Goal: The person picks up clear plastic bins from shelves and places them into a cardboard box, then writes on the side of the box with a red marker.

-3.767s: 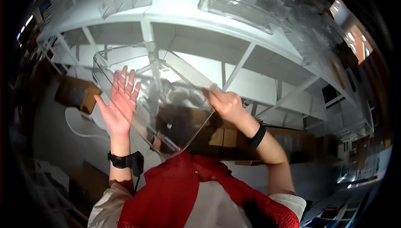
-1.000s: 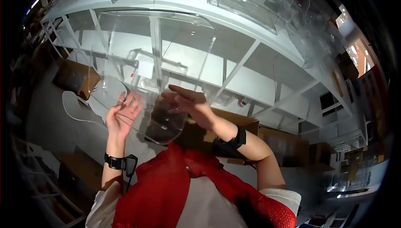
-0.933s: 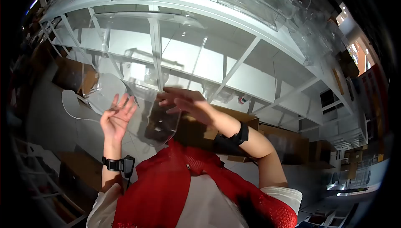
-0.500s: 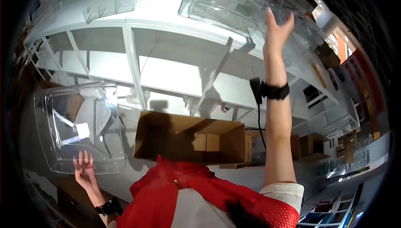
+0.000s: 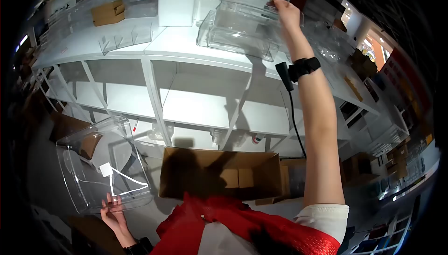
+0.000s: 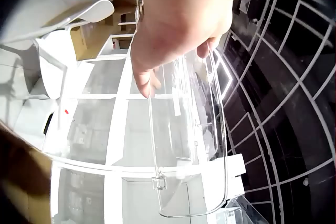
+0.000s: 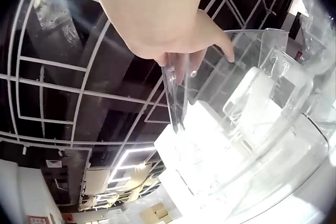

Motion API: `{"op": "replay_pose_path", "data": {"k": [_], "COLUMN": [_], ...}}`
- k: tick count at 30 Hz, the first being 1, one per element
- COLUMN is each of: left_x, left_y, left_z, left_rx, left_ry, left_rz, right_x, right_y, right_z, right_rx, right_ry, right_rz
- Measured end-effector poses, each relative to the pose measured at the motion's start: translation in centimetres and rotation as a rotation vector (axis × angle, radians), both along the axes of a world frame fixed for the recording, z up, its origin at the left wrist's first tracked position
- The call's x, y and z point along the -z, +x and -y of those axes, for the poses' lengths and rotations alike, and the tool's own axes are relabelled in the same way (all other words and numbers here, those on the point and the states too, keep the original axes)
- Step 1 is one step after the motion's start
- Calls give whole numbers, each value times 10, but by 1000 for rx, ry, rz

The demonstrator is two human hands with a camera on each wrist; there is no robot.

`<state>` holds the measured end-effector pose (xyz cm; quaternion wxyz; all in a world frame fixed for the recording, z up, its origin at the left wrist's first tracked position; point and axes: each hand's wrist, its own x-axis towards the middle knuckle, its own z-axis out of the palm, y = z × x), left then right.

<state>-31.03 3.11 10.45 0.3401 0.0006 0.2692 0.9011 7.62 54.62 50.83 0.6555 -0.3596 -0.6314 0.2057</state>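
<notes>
A clear plastic bin (image 5: 86, 180) with a white label hangs at the lower left in the head view. My left hand (image 5: 114, 213) holds it at its near edge. In the left wrist view, fingers of the left hand (image 6: 176, 29) reach both sides of the clear bin (image 6: 176, 129). My right arm stretches up to the white counter, where my right hand (image 5: 288, 14) grips the edge of a clear plastic bin (image 5: 242, 26) in a nested group. In the right wrist view, clear plastic runs between the fingers of the right hand (image 7: 168, 35).
An open cardboard box (image 5: 221, 173) stands below the white shelf unit (image 5: 200, 75). On the counter are clear dividers (image 5: 126, 38), a small cardboard box (image 5: 108, 13) and a white box (image 5: 176, 3). A white chair (image 5: 114, 150) shows through the held bin.
The right hand has left the first bin, reached up to the counter and taken hold of another bin's edge. The left hand has carried the first bin down and left.
</notes>
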Motion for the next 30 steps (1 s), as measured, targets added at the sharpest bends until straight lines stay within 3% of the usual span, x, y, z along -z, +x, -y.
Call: {"op": "replay_pose_path", "data": {"k": [2,7,16,22,27,30], "left_x": [-2,-6,-25,-42,-36,-60], "left_y": [1,2,7,21,39,57], "left_z": [3,-2,-29,-33,-26,-15], "left_rx": [-27,-39,122,139,86,26], "left_ry": [-26,-34,117,132,115,6], "left_rz": [8,30,-6,-18,4,25], "right_x": [-3,8,24,42,58,67], "right_y": [14,24,18,0,-24,-56], "right_z": [-17,21,77,146,172,181], "right_rx": [-58,-142,-390,-625,-813,-972], "right_ry": [92,50,228,111,-85,-156], "right_rz": [-1,-77,-204,-307,-260,-160]}}
